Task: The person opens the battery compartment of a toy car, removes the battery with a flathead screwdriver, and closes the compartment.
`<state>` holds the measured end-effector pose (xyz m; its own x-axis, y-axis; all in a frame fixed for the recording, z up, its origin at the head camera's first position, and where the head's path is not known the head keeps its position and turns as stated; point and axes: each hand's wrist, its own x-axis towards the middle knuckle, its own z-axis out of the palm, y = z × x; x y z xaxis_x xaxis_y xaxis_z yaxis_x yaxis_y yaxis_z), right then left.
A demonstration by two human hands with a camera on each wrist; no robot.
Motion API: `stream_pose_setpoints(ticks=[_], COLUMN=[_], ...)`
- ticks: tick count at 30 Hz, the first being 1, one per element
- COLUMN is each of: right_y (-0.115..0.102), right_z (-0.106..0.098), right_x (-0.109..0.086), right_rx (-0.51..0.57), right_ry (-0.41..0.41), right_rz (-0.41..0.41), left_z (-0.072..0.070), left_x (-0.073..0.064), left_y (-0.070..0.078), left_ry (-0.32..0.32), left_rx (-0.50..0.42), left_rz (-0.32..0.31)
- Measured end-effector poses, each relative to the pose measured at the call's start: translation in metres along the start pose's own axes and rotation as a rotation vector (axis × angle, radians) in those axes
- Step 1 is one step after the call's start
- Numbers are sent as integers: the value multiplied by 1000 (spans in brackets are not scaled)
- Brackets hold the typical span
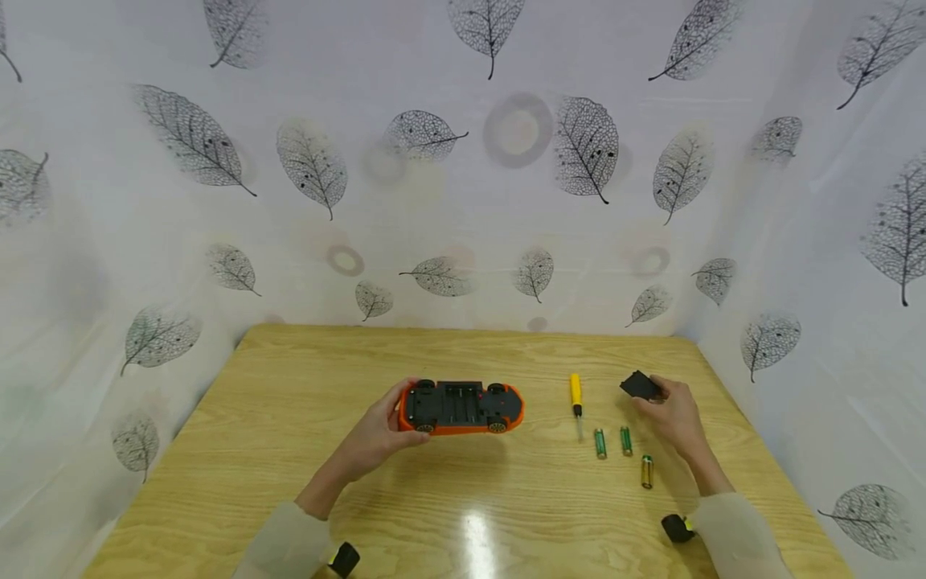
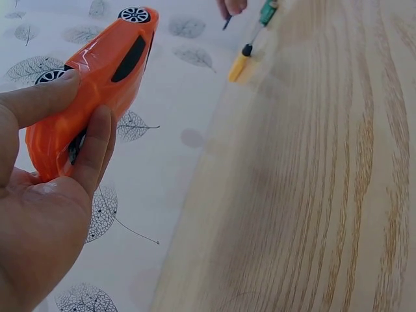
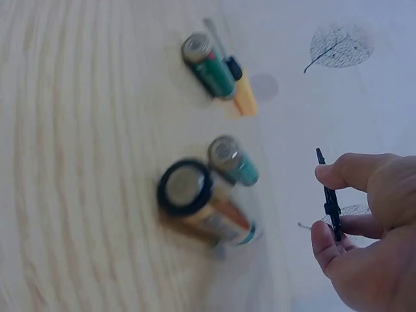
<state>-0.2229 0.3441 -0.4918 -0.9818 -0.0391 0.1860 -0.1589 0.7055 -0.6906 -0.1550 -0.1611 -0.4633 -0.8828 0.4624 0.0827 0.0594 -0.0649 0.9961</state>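
Observation:
My left hand (image 1: 376, 434) grips the rear end of an orange toy car (image 1: 461, 407), its black underside turned toward the head camera. A battery compartment (image 1: 463, 404) in the middle of that underside lies uncovered. In the left wrist view, thumb and fingers clasp the car's orange body (image 2: 97, 84). Over the right part of the table, my right hand (image 1: 676, 414) pinches a thin black battery cover (image 1: 640, 385) by its edge. The right wrist view shows this cover (image 3: 329, 198) edge-on between thumb and fingers.
Between the hands lies a screwdriver (image 1: 575, 394) with a yellow handle. Near it on the wooden table (image 1: 304, 370) are two green batteries, one left (image 1: 600, 444) and one right (image 1: 625, 441), plus a gold-and-green battery (image 1: 647, 471). A leaf-patterned curtain (image 1: 448, 209) stands behind the table.

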Motion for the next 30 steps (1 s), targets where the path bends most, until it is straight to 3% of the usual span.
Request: stream_pose_setpoints(ticks=[10,30], right_y=[-38,-99], right_z=[-5,-2], right_x=[-15,-23], right_rx=[77,123], right_ry=[-44,-102], right_rz=[-6,-242], left_z=[1,6], left_x=[0,3], left_y=[1,6], left_ry=[-3,-15], left_rx=[4,21], left_rz=[5,7])
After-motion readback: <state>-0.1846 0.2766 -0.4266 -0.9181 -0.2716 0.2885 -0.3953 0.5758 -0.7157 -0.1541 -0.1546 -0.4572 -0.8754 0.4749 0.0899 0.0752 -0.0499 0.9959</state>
